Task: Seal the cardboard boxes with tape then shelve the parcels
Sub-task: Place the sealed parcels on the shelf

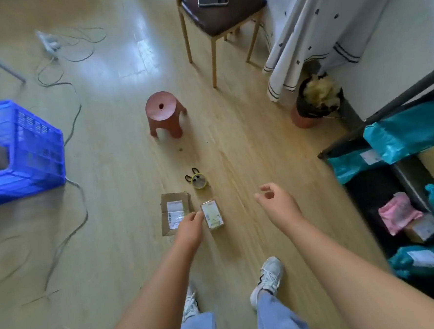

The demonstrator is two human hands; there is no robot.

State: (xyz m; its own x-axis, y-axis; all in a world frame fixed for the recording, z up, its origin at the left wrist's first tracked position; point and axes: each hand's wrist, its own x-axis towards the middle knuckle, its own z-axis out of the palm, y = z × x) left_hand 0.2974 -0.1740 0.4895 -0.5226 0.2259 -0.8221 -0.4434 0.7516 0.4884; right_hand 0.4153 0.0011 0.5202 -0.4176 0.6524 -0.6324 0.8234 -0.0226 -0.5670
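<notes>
Two cardboard boxes lie on the wooden floor in front of my feet: a flat brown box (174, 210) with a white label, and a smaller box (212, 214) with a pale label to its right. A roll of tape (199, 182) stands just beyond them, with black-handled scissors (191, 174) against it. My left hand (189, 227) hangs over the gap between the two boxes, fingers relaxed, holding nothing. My right hand (276, 202) is out to the right of the small box, fingers loosely curled and empty.
A black shelf rack (376, 129) at the right holds teal (402, 130) and pink (398, 214) parcels. A pink stool (163, 113) stands ahead, a chair (223, 14) behind it, a plant pot (313, 102) by the curtain. A blue crate (24, 150) and loose cables (74, 127) lie left.
</notes>
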